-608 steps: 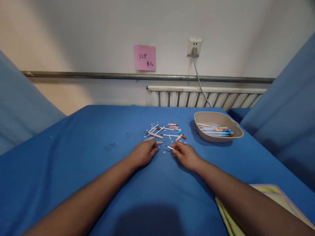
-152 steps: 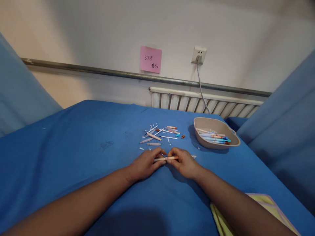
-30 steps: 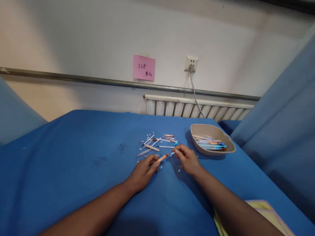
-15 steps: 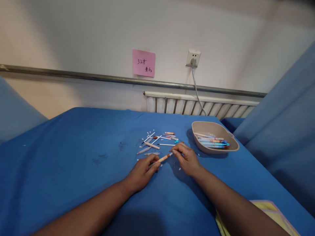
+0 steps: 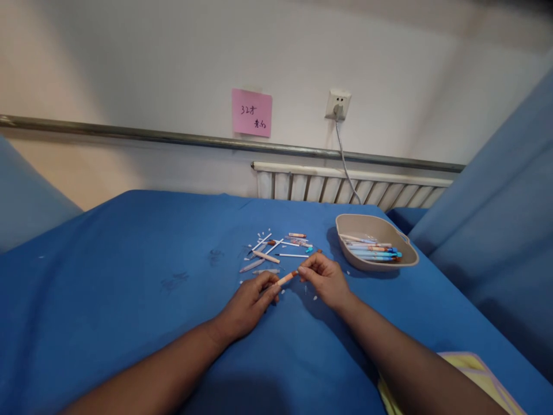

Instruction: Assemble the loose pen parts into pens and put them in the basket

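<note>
An orange-and-cream pen (image 5: pixel 287 278) with a brown end slants up to the right between my hands. My left hand (image 5: pixel 248 302) is closed around its lower part, which the fingers hide. The fingertips of my right hand (image 5: pixel 326 280) pinch at the brown end; any small part between them is hidden. Just beyond my hands lie loose pen parts: white refills (image 5: pixel 292 255), a cream barrel (image 5: pixel 266 256), a clear barrel (image 5: pixel 253 265) and a small blue piece (image 5: pixel 309 250). Tiny white bits are scattered around them.
A beige basket (image 5: pixel 341 222) holding several blue and orange pens stands at the right. A yellow cloth (image 5: pixel 475 369) lies under my right forearm. The blue cloth-covered table (image 5: pixel 108 276) runs back to the wall with a radiator (image 5: pixel 302 185); a blue curtain (image 5: pixel 496 219) hangs at the right.
My right fingertips have come closer to the pen's brown end, and the pale tip that stuck out of it no longer shows. My left hand stays nearly in place.
</note>
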### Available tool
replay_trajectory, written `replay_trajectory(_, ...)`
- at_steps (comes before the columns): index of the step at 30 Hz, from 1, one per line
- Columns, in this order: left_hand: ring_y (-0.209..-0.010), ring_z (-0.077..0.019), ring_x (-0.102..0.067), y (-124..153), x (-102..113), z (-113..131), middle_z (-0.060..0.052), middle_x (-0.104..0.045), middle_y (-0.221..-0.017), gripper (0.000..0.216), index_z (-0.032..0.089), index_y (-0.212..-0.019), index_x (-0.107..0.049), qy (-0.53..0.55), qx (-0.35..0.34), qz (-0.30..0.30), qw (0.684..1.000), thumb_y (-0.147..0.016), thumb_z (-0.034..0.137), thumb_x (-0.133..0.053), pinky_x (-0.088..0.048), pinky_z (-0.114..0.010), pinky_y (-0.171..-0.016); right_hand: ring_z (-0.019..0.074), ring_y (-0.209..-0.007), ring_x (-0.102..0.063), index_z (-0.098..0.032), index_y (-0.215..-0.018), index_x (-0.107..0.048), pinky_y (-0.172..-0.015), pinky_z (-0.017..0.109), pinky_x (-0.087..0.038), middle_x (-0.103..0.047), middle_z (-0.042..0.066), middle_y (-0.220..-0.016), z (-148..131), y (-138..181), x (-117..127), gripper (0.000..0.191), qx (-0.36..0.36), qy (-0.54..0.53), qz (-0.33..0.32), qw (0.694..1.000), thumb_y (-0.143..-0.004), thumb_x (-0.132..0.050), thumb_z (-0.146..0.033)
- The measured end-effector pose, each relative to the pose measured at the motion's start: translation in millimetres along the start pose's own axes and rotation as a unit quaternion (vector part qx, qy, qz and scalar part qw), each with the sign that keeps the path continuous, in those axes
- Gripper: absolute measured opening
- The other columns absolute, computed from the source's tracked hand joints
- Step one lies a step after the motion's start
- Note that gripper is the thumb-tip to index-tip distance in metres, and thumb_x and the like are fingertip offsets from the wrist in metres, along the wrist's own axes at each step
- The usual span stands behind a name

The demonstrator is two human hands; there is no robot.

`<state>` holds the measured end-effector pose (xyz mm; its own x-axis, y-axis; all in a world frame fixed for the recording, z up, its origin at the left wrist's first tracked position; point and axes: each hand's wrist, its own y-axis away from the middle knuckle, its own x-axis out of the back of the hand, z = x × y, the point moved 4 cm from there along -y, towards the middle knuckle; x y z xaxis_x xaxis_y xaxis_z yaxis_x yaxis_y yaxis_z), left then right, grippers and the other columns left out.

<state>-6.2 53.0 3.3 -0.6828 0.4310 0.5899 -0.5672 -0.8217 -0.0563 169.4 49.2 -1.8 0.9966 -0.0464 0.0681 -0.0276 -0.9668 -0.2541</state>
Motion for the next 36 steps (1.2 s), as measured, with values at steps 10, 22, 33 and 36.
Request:
replay_trajectory(10,-0.059,-0.0101,-0.051,0.3,-3.1,-1.3,0.001,-0.059,-0.073,0.029,0.018,-0.089,-0.052,0.049,0.021,-0.028,0.998,-0.090,0.044,-0.038,-0.042,-0.020,-0.054,0.0120,-0.057,-0.056,-0.018,-0.081,-0.057,-0.055,0.024,-0.045,-0.061,0.000,-0.065,-2.0,-4.6,2.0,0.026,0.012,-0.011,-0.013,1.000,-0.081,-0.053,-0.044)
replay_trajectory(22,-0.053,-0.0083,-0.048,-5.8,-1.8,-11.3,0.002,-0.057,-0.071,0.029,0.017,-0.088,-0.051,0.116,0.050,0.005,0.992,-0.087,0.044,-0.043,-0.041,-0.020,-0.051,0.0197,-0.113,-0.049,-0.018,-0.113,-0.059,-0.099,0.034,-0.034,-0.057,0.009,-0.121,39.8,-33.4,52.7,0.037,0.040,0.435,-0.037,0.899,-0.080,-0.045,-0.006)
replay_trajectory(33,-0.053,-0.0079,-0.047,-5.1,-3.7,-8.7,0.002,-0.055,-0.070,0.029,0.015,-0.092,-0.053,0.131,0.059,0.001,0.990,-0.087,0.044,-0.045,-0.040,-0.020,-0.051,0.0212,-0.090,-0.056,-0.016,-0.092,-0.062,-0.082,0.031,-0.040,-0.062,0.010,-0.093,35.5,-30.0,54.6,0.013,-0.012,0.501,-0.016,0.865,-0.082,-0.053,-0.018)
replay_trajectory(36,-0.053,-0.0083,-0.047,-4.4,-3.8,-7.4,0.002,-0.055,-0.069,0.031,0.015,-0.095,-0.053,0.128,0.059,0.000,0.990,-0.087,0.044,-0.045,-0.040,-0.021,-0.051,0.0186,-0.079,-0.058,-0.017,-0.085,-0.058,-0.074,0.030,-0.042,-0.063,0.006,-0.082,30.2,-29.6,51.3,0.007,-0.006,0.397,0.026,0.917,-0.081,-0.055,-0.023)
